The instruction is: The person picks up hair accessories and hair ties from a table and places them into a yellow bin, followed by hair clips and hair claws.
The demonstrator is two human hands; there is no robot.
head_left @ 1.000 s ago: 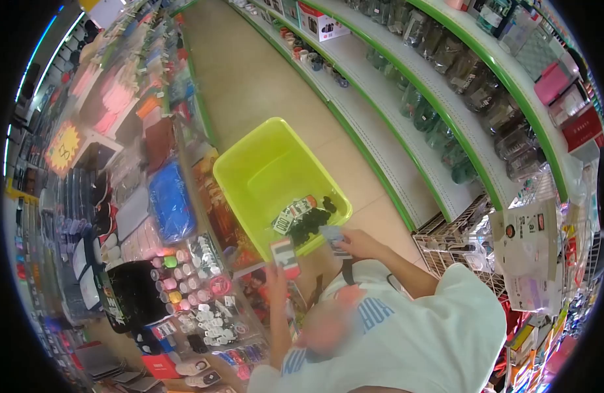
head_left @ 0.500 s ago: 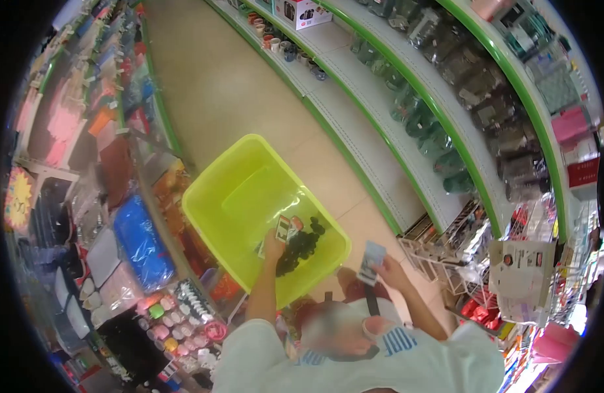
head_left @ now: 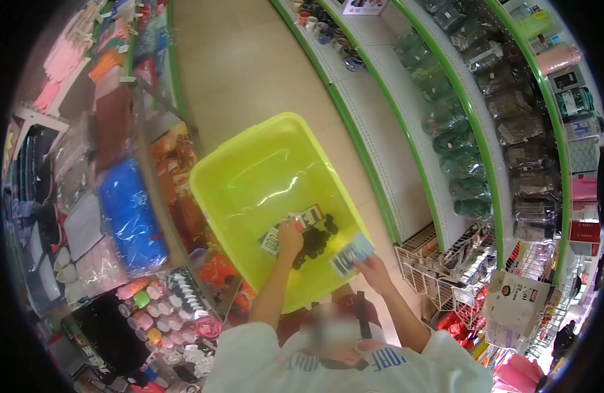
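A yellow-green plastic basin stands in front of me, in the aisle. Inside it, my left hand has its fingers closed at a small printed card packet, beside another printed packet. A cluster of small black pieces, too blurred to name, lies just right of that hand. At the basin's near right rim, my right hand grips the edge of a light blue card packet with black and white print.
Green-edged shelves run along the right, holding glass jugs and mugs. A wire basket rack stands at their near end. On the left are packaged goods, including a blue bag. The tiled floor runs ahead.
My right hand has brought the light blue packet leftward to the basin's rim, its printed side now showing. My left hand is lower among the packets. The camera view has shifted.
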